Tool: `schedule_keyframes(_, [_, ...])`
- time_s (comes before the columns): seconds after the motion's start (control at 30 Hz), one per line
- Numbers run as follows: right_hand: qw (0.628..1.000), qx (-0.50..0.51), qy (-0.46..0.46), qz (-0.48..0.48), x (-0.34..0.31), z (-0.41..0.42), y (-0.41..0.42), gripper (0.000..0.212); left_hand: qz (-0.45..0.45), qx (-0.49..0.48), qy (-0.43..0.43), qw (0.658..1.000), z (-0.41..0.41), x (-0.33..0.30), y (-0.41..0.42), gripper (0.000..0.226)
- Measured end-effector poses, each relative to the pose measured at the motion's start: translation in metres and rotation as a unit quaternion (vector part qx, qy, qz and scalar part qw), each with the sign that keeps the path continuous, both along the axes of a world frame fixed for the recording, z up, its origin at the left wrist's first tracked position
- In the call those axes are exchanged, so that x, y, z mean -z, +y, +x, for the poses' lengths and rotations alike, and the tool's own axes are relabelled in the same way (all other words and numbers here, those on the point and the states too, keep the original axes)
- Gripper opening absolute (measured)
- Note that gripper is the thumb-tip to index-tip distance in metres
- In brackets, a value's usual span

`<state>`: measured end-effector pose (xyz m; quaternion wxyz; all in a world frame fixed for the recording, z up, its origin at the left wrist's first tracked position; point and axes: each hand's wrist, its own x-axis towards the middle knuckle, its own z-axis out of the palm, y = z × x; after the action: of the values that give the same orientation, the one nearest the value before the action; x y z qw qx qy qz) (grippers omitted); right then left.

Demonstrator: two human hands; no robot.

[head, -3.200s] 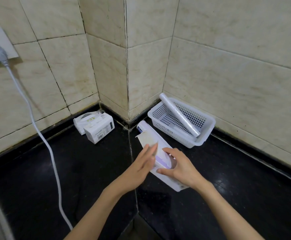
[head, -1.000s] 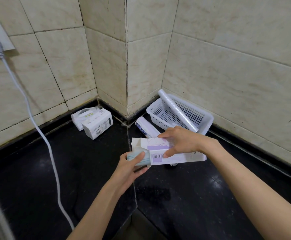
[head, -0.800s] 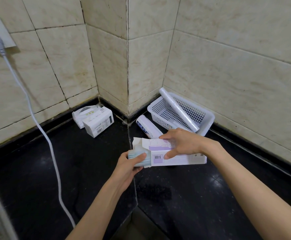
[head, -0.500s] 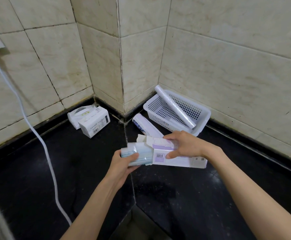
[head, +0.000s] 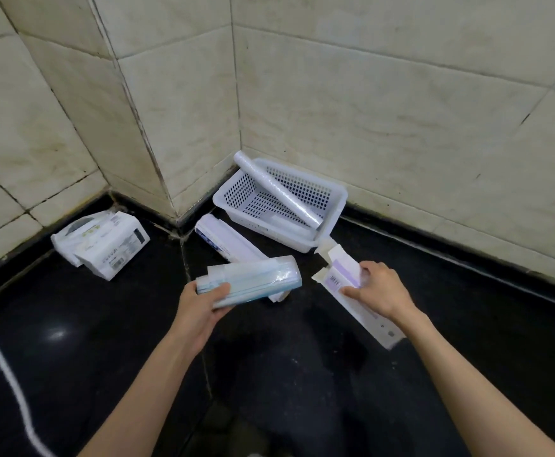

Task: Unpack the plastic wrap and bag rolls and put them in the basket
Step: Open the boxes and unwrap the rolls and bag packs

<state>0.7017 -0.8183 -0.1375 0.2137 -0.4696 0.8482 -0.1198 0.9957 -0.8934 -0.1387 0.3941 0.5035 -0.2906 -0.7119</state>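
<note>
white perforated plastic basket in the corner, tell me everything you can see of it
The white perforated plastic basket is a shallow rectangular tray with a smooth rolled rim and walls and floor pierced by rows of small holes. It sits upright on the black countertop, tucked close against the beige tiled wall near the corner. A long white roll of plastic wrap lies slanted in it, its upper end propped over the far rim and its lower end down by the near corner. Neither hand touches it.
</note>
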Motion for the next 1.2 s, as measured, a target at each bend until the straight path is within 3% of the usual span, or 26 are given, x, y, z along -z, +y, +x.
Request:
schedule_keyframes(0.17, [0.999,0.052,-0.016,0.001,0.03,-0.037,-0.012,0.067,0.002,0.003,-0.025,1.0,-0.032,0.007,-0.011,0.047])
schedule_keyframes(0.33, [0.998,0.024,0.032,0.042,0.05,-0.068,-0.041,0.059,0.008,0.006,-0.045,0.999,-0.054,0.016,-0.023,0.046])
schedule_keyframes(0.53, [0.997,-0.021,0.025,0.071,0.07,-0.092,-0.073,0.054,0.003,-0.01,-0.062,0.998,-0.068,0.022,-0.035,0.044])
schedule_keyframes(0.63, [0.997,-0.041,0.003,0.063,0.073,-0.099,-0.08,0.058,0.005,0.003,-0.09,0.996,-0.074,0.024,-0.038,0.041])
schedule_keyframes(0.73, [0.994,-0.07,-0.08,0.02,0.065,-0.105,-0.074,0.061,-0.013,0.085,-0.143,0.986,-0.079,0.024,-0.035,0.035])
schedule_keyframes(0.8, [0.984,-0.095,-0.148,-0.01,0.057,-0.105,-0.062,0.058,-0.074,0.18,-0.229,0.954,-0.085,0.021,-0.032,0.034])
schedule_keyframes(0.87, [0.972,-0.114,-0.207,-0.017,0.049,-0.101,-0.048,0.058,-0.152,0.283,-0.303,0.897,-0.095,0.012,-0.028,0.036])
schedule_keyframes(0.97, [0.952,-0.126,-0.279,-0.019,0.038,-0.088,-0.03,0.063,-0.214,0.38,-0.312,0.844,-0.113,0.001,-0.02,0.041])
schedule_keyframes(1.1, [0.931,-0.123,-0.339,-0.05,0.025,-0.068,-0.016,0.063,-0.226,0.451,-0.288,0.814,-0.129,-0.003,-0.003,0.063])
schedule_keyframes(1.2, [0.919,-0.133,-0.362,-0.077,0.017,-0.056,-0.012,0.063,-0.229,0.474,-0.297,0.797,-0.129,-0.005,0.005,0.063])
